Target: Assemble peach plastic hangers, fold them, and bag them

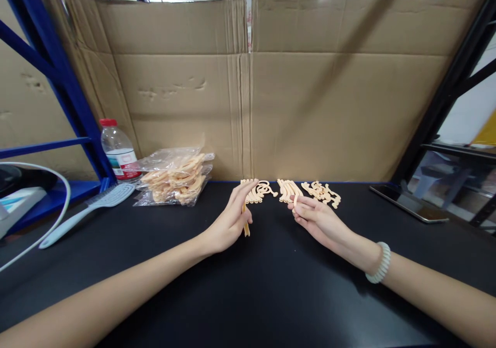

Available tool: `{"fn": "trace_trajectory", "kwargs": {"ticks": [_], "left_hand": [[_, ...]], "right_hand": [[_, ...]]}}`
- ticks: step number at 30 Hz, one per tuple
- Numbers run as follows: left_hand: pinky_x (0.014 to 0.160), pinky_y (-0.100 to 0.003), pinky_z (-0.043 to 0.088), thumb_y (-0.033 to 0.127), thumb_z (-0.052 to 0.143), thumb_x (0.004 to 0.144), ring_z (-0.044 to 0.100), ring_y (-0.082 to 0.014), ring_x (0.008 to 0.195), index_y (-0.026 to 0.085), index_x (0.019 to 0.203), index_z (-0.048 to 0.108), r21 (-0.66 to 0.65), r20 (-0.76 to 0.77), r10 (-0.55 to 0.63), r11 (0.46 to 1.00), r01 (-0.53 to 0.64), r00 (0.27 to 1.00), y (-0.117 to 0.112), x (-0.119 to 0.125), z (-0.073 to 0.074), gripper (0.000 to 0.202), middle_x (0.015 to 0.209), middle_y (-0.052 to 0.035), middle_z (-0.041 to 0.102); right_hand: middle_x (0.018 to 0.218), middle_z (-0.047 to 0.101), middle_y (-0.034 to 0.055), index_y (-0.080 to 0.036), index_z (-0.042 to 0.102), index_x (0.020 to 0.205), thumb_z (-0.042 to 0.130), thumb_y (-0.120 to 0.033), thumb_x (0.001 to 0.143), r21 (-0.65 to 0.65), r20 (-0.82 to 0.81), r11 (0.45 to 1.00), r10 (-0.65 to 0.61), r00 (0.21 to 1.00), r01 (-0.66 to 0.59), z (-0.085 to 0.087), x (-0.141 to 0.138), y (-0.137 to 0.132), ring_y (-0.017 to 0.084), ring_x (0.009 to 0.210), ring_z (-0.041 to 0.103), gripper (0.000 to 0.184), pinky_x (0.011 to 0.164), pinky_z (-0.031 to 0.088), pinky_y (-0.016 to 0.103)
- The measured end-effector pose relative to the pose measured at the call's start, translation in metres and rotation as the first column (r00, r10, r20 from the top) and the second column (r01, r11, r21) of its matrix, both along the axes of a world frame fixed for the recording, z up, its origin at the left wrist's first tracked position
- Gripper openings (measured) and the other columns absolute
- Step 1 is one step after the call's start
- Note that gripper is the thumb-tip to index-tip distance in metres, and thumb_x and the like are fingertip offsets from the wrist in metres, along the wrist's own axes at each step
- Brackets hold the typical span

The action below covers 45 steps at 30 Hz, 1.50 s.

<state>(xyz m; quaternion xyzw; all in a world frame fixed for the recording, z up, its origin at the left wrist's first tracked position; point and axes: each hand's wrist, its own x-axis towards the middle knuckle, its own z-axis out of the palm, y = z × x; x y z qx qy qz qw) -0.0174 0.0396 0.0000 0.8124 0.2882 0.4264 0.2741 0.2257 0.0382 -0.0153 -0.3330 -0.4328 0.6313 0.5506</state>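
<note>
My left hand [228, 218] holds a narrow tan piece [247, 229] upright between the thumb and the straight fingers; part of it is hidden behind the thumb. Between the thumb and fingertips of my right hand [315, 217] is a slim, curved, peach-coloured piece [295, 201]. Just beyond my left fingers lie a row of similar strips [253, 197] and some ring-shaped pieces [264, 187]. A second row of curved strips [287, 188] lies behind my right fingertips. To its right is a loose heap of small curved pieces [321, 193].
Clear plastic bags of peach-coloured pieces [174, 180] lie at the back left. Beside them are a red-capped bottle [119, 151] and a pale blue hairbrush [93, 211]. A phone [408, 203] lies at the right. Cardboard [349, 105] walls off the black table's [248, 296] back.
</note>
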Motion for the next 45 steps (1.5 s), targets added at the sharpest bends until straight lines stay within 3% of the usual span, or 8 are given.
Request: {"fn": "trace_trajectory", "kwargs": {"ticks": [4, 9, 13, 17, 21, 26, 35, 45], "left_hand": [[0.086, -0.041, 0.054, 0.006, 0.039, 0.087, 0.061, -0.0108, 0.077, 0.046, 0.146, 0.008, 0.053, -0.093, 0.003, 0.999, 0.002, 0.996, 0.000, -0.001, 0.002, 0.078, 0.158, -0.0044, -0.006], [0.047, -0.019, 0.056, 0.004, 0.041, 0.084, 0.060, -0.0250, 0.103, 0.049, 0.145, -0.003, 0.049, -0.191, -0.061, 0.996, 0.072, 0.980, -0.006, 0.000, 0.007, 0.087, 0.156, 0.0010, -0.021], [0.044, -0.016, 0.055, 0.006, 0.047, 0.082, 0.047, -0.0354, 0.123, 0.055, 0.141, -0.007, -0.029, -0.098, -0.097, 0.995, 0.094, 0.990, -0.008, 0.005, 0.008, 0.094, 0.153, 0.0059, -0.028], [0.068, -0.030, 0.060, 0.011, 0.058, 0.081, 0.062, -0.0237, 0.106, 0.045, 0.145, -0.007, -0.363, 0.224, -0.058, 0.921, 0.138, 0.973, -0.004, 0.010, 0.005, 0.097, 0.155, -0.0141, 0.016], [0.086, -0.036, 0.054, 0.018, 0.073, 0.073, 0.068, -0.0177, 0.086, 0.015, 0.129, 0.048, -0.595, 0.367, 0.042, 0.779, 0.199, 0.929, -0.001, 0.014, 0.001, 0.061, 0.102, -0.0098, 0.065], [0.089, -0.038, 0.052, 0.022, 0.081, 0.066, 0.067, -0.0228, 0.096, 0.013, 0.083, 0.059, -0.577, 0.461, 0.106, 0.790, 0.207, 0.881, -0.008, 0.019, -0.001, 0.030, 0.084, -0.0031, 0.066], [0.084, -0.037, 0.052, 0.021, 0.074, 0.072, 0.071, -0.0226, 0.087, 0.018, 0.079, 0.047, -0.451, 0.347, 0.125, 0.891, 0.049, 0.930, -0.018, 0.023, -0.003, 0.028, 0.089, -0.0068, 0.075], [0.082, -0.039, 0.055, 0.020, 0.075, 0.072, 0.072, -0.0244, 0.087, 0.017, 0.073, 0.050, -0.382, 0.307, 0.059, 0.922, 0.066, 0.950, -0.027, 0.026, 0.001, 0.025, 0.089, -0.0080, 0.075]], "right_hand": [[0.088, 0.061, 0.0023, -0.016, 0.071, 0.079, 0.083, -0.020, 0.063, 0.020, 0.010, 0.998, 0.055, 0.998, -0.056, 0.002, -0.001, -0.002, 0.010, 0.078, 0.054, 0.021, 0.074, 0.045, 0.022], [0.086, 0.058, 0.0014, -0.015, 0.068, 0.071, 0.082, -0.020, 0.064, 0.050, -0.026, 0.995, 0.091, 0.996, -0.090, -0.001, 0.000, 0.000, 0.010, 0.076, 0.056, 0.017, 0.077, 0.047, 0.024], [0.086, 0.058, 0.0018, -0.015, 0.067, 0.073, 0.083, -0.022, 0.062, 0.032, -0.012, 0.996, 0.078, 0.997, -0.078, -0.004, 0.001, 0.002, 0.011, 0.077, 0.057, 0.020, 0.080, 0.049, 0.026], [0.088, 0.060, 0.0025, -0.016, 0.067, 0.072, 0.083, -0.022, 0.062, 0.048, 0.007, 0.997, 0.067, 0.998, -0.067, -0.002, 0.000, 0.001, 0.012, 0.079, 0.059, 0.021, 0.082, 0.049, 0.029], [0.085, 0.063, 0.0021, -0.017, 0.067, 0.077, 0.083, -0.025, 0.062, 0.068, 0.049, 0.995, 0.070, 0.996, -0.074, 0.000, -0.003, -0.004, 0.014, 0.081, 0.061, 0.023, 0.086, 0.048, 0.032], [0.082, 0.065, 0.0010, -0.018, 0.069, 0.080, 0.082, -0.027, 0.064, 0.104, 0.126, 0.989, 0.097, 0.987, -0.110, 0.002, -0.007, -0.008, 0.013, 0.077, 0.063, 0.023, 0.080, 0.049, 0.029], [0.114, 0.063, 0.0099, -0.016, 0.068, 0.079, 0.079, -0.035, 0.068, 0.085, 0.188, 0.965, 0.230, 0.955, -0.250, 0.009, -0.010, -0.016, 0.021, 0.106, 0.060, 0.025, 0.098, 0.044, 0.037], [0.097, 0.069, 0.0087, -0.016, 0.059, 0.084, 0.072, -0.038, 0.077, 0.066, 0.263, 0.921, 0.354, 0.897, -0.383, 0.011, -0.006, -0.015, 0.022, 0.091, 0.069, 0.027, 0.081, 0.051, 0.034]]}}
